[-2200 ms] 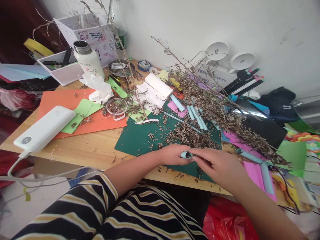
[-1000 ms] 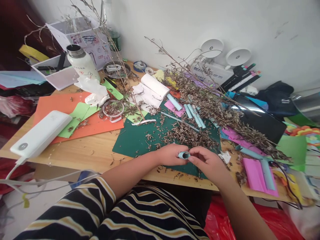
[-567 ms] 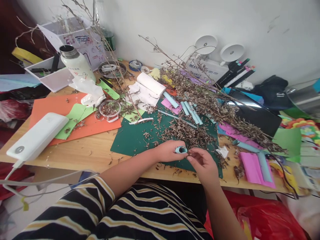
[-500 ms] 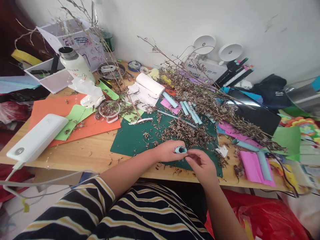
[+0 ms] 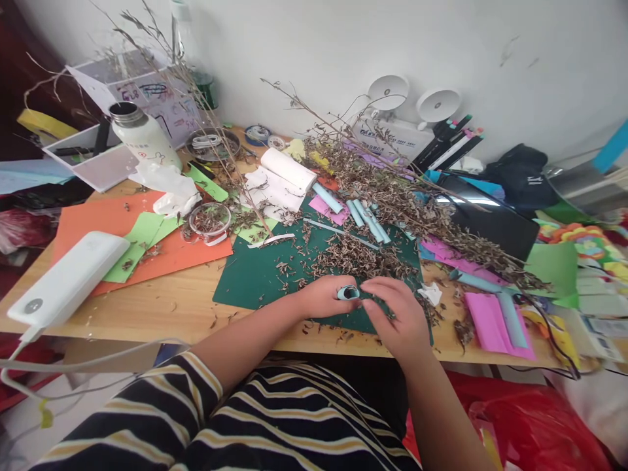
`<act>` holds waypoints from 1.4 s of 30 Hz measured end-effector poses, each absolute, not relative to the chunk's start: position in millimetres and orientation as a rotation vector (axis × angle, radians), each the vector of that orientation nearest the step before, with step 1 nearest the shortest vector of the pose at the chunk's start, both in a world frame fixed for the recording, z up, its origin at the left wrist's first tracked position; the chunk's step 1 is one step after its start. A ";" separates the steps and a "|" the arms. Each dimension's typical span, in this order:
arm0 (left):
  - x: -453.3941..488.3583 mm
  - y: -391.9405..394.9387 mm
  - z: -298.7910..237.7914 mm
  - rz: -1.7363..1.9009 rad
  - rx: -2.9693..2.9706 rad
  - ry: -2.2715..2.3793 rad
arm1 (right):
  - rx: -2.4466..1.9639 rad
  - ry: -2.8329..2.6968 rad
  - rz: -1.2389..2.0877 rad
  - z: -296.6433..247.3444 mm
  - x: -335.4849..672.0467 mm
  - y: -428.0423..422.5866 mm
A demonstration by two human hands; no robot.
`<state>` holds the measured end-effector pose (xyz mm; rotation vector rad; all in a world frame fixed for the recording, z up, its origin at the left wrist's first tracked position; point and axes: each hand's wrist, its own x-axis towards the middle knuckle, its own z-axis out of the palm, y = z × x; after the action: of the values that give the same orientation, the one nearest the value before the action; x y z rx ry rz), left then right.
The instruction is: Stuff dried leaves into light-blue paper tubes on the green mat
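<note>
Upright in my left hand is a light blue paper tube, its open end facing up and dark inside. My left fingers wrap round it over the near part of the green cutting mat. Just right of the tube is my right hand, thumb and fingers apart, with nothing visible between them. Beyond both hands lies a heap of crumbled dried leaves. Several more blue paper tubes rest at the mat's far edge, close to a thin pale strip.
Dried leafy branches stretch across the right side. At left are a white power bank, orange paper, a clear round lid and a bottle. Pink paper lies right; a router stands behind.
My right fingers have come away from the tube's rim and spread apart. My left hand keeps hold of the tube. The whole view has shifted slightly.
</note>
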<state>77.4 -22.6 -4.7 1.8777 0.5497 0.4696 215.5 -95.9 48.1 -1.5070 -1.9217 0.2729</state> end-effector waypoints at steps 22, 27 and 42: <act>78.3 -22.5 -0.8 0.388 1.979 0.495 | -1.901 -2.779 0.167 92.9 198.3 -86.1; 76.7 -21.7 0.0 0.405 1.966 0.509 | -1.938 -2.922 0.194 105.2 191.0 -74.1; 78.3 -20.6 -6.8 0.513 1.887 0.482 | -1.390 -2.579 -0.207 69.9 209.9 -86.5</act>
<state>78.3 -20.6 -6.8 1.8867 0.4824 0.5135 209.9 -86.5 69.9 -1.3903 -2.5790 -0.2074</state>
